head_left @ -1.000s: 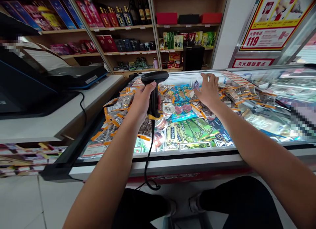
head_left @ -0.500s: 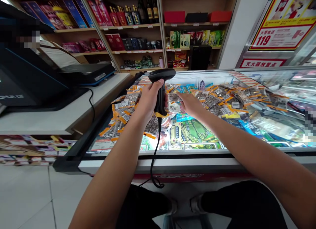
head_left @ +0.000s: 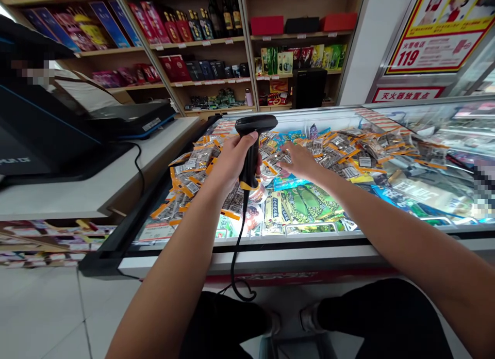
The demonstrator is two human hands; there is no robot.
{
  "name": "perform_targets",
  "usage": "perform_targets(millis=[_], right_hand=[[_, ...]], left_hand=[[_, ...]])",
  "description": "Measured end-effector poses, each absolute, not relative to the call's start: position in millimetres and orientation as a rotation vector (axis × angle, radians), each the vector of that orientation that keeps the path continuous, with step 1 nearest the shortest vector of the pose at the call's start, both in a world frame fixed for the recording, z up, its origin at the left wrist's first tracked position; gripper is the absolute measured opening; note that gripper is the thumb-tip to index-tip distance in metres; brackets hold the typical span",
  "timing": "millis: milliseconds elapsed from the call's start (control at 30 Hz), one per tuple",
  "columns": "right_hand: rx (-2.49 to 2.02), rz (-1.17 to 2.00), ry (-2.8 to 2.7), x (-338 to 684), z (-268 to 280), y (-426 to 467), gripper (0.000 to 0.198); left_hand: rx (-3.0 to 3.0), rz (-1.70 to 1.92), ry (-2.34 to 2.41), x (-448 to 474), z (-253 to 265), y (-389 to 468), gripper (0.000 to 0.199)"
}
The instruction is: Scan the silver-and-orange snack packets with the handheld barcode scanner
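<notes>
My left hand [head_left: 236, 155] is wrapped round the handle of a black barcode scanner [head_left: 251, 152] with a yellow band at its base. The scanner is upright, head at the top, and its black cable hangs down over the freezer's front edge. To the right of it, my right hand [head_left: 300, 160] is open, its thumb and finger apart over the pile. Close to those fingertips lies a clear packet with orange edges [head_left: 270, 168], partly covering a round tub. Whether the fingertips touch it, I cannot tell. Green popsicle packs [head_left: 305, 204] lie below this hand.
More orange-edged packets [head_left: 348, 147] are heaped across the chest freezer [head_left: 162, 261]. A counter [head_left: 154, 165] with a black machine [head_left: 42, 127] stands at the left, with a person's sleeve behind it. Shelves [head_left: 204, 42] of boxes and bottles line the back.
A packet now covers the white tub that showed between my hands. My right hand's fingers have spread apart. My left hand still holds the scanner, and the view has shifted slightly.
</notes>
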State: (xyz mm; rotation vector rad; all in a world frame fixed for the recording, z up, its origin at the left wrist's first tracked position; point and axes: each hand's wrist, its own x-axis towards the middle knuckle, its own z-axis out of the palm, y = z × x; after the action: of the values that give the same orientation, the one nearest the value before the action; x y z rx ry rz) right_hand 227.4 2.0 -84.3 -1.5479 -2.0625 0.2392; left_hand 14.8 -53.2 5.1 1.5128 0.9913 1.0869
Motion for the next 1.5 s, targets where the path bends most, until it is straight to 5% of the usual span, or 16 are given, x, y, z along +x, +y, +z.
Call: perform_targets(millis=[300,833,1233,1367,1500], right_hand=[[-1.371,0.266,-1.954,278,-56,7,0.086],[-1.278,0.282,-2.028,305,-44,9,0.080],[-1.764,-0.465,-1.768,298,-44,0,0.056],[-1.425,-0.291,-2.163,250,-52,-11,0.046],[-1.348,0.031,-2.406,206,-80,-14,0.065]], left_hand=[[1.729,0.760,0.969,13,-3,-51,0.034],[2.221,0.368,0.901,15,-3,-52,0.032],[1.654,1.058,1.110,13,-3,-43,0.029],[1.509,1.245,1.127,10,-1,-38,0.030],[1.466,1.318,1.107,9,2,-39,0.033]])
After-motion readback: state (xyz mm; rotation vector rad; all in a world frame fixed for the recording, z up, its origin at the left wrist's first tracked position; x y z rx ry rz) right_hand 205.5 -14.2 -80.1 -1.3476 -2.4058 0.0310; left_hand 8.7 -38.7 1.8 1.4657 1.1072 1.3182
